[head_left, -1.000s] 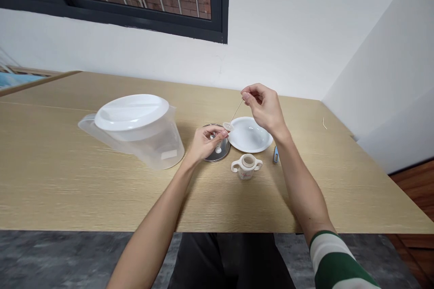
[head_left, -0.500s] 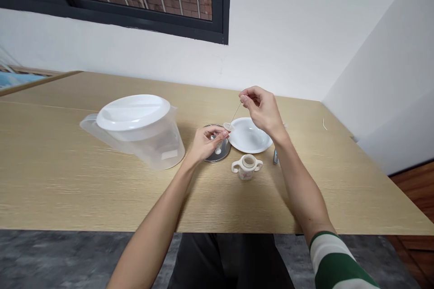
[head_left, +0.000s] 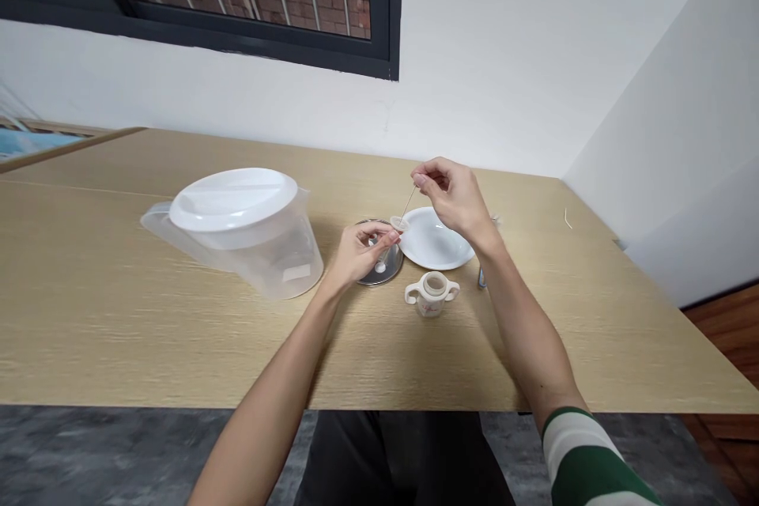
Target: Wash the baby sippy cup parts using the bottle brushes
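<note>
My left hand (head_left: 359, 251) pinches a small translucent plastic piece (head_left: 398, 224) at its fingertips, and a small white part (head_left: 380, 266) shows below the fingers. My right hand (head_left: 449, 198) holds a thin wire-like rod (head_left: 408, 205) between finger and thumb. The rod's lower tip reaches the translucent piece. Under my left hand lies a round metal lid (head_left: 387, 273), partly hidden by the fingers. Just below my right hand is a shallow white plate (head_left: 436, 241), and its far part shows past my wrist.
A clear plastic pitcher with a white lid (head_left: 237, 233) stands left of my hands on the light wooden table (head_left: 178, 332). A white two-handled cup (head_left: 432, 292) stands near the middle. A small blue object (head_left: 481, 279) lies beside my right forearm.
My right hand has moved slightly left and down, closer to my left hand, with the rod in it. My left hand and the objects on the table look unchanged.
</note>
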A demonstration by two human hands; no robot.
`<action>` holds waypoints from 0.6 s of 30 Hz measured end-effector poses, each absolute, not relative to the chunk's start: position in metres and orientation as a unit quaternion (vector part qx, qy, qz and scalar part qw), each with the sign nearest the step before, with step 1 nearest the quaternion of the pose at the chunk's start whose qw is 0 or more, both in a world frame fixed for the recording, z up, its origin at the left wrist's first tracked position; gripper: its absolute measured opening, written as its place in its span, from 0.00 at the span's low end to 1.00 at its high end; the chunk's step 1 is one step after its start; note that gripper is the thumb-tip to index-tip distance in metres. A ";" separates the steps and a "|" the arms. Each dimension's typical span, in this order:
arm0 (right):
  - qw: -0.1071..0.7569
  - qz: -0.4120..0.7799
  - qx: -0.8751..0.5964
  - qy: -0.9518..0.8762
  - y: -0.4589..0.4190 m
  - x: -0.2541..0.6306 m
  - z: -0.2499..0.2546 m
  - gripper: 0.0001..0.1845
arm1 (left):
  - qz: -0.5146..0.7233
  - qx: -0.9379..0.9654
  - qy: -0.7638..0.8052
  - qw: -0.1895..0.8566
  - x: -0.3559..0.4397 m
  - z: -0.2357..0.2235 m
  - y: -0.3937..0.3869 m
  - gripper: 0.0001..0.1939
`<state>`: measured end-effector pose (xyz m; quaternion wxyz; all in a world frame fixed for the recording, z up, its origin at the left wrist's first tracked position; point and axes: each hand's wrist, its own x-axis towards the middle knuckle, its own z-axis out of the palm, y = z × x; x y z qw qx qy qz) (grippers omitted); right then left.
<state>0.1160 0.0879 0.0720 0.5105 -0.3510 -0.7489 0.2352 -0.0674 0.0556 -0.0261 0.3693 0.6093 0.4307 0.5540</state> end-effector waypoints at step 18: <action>0.403 0.212 -0.374 -0.808 0.082 0.111 0.069 0.07 | 0.561 0.607 0.427 0.367 -0.068 -0.023 0.054 0.19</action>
